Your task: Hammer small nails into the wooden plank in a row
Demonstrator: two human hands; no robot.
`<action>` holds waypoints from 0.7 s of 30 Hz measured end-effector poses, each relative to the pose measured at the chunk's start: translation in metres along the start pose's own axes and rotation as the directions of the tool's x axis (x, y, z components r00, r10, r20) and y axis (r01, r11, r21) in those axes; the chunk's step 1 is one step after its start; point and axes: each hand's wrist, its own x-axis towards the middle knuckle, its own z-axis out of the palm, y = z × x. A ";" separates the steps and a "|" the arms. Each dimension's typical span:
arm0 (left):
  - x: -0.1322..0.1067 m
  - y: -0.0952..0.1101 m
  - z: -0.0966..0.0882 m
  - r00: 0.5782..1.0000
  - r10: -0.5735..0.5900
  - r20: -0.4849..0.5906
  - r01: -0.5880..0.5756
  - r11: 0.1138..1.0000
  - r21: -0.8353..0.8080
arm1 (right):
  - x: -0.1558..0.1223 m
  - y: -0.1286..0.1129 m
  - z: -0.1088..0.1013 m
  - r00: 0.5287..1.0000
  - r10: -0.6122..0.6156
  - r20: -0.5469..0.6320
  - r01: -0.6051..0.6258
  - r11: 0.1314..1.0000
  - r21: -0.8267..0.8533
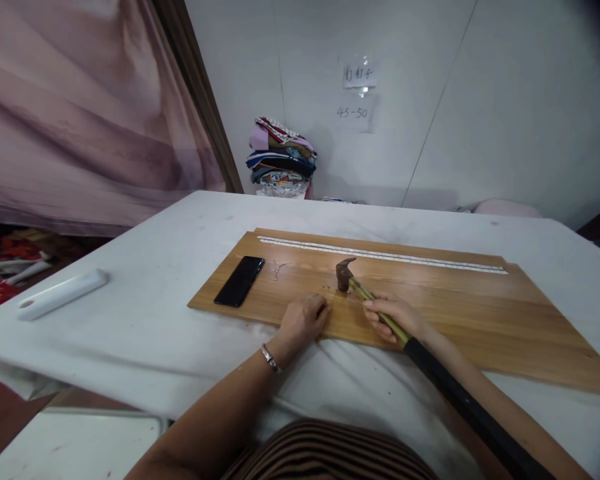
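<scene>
My right hand [390, 317] is wrapped round the handle of a claw hammer [344, 275], well up toward its head. The hammer's head is down at the wooden board [445, 313], and its long black grip runs back along my right forearm. My left hand [304, 317] rests on the near edge of the board with its fingers curled in; whatever they may hold is hidden. Between the hands and around the hammer head are a few tiny dark specks on the wood. A small heap of thin nails [277, 269] lies on the board, farther left.
A black phone [240, 281] lies on the board's left end. Two white marked strips [380, 254] run along its far side. On the white-covered table [145, 267] lies a white plastic bar [63, 295]. Folded cloths [283, 160] are stacked behind, below wall notes [357, 112].
</scene>
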 end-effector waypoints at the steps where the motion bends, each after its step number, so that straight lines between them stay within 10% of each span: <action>1: 0.000 0.000 0.000 1.000 0.001 -0.002 -0.001 1.000 0.000 | 0.000 0.000 0.001 1.000 0.002 0.002 -0.002 1.000 0.003; 21: 0.000 -0.004 0.002 1.000 0.015 -0.015 -0.015 1.000 -0.014 | -0.001 0.001 0.000 1.000 -0.017 0.002 0.017 1.000 0.020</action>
